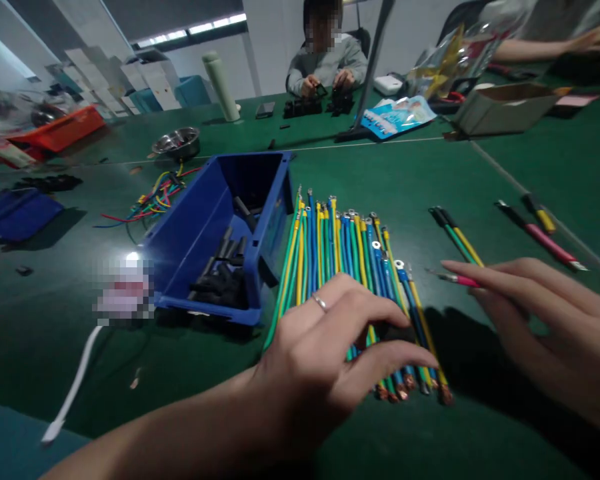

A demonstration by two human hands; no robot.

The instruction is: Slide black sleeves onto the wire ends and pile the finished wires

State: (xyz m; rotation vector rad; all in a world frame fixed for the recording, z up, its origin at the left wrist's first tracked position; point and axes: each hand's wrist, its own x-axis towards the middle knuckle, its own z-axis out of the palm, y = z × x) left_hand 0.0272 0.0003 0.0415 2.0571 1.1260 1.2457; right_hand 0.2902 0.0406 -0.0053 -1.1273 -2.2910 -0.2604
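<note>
My left hand point(330, 343), wearing a ring, is closed over a row of cut cables point(325, 240). Between its thumb and index finger is a short black sleeve point(399, 333). The cables are green, yellow and blue, with ring terminals at the far ends and bare copper at several near ends. To their right, my right hand point(550, 313) pinches a red cable point(464, 279) whose metal tip points left. Much of that cable is hidden by the fingers. A blue bin point(180, 233) holding black sleeves point(225, 277) stands left of the row.
Two black-sleeved cables point(460, 237) and a red one point(545, 240) lie at the right. Loose coloured wires point(157, 193) and a metal bowl point(177, 143) are beyond the bin. A person point(325, 63) sits across the table, near a metal post point(373, 73) and a cardboard box point(505, 110).
</note>
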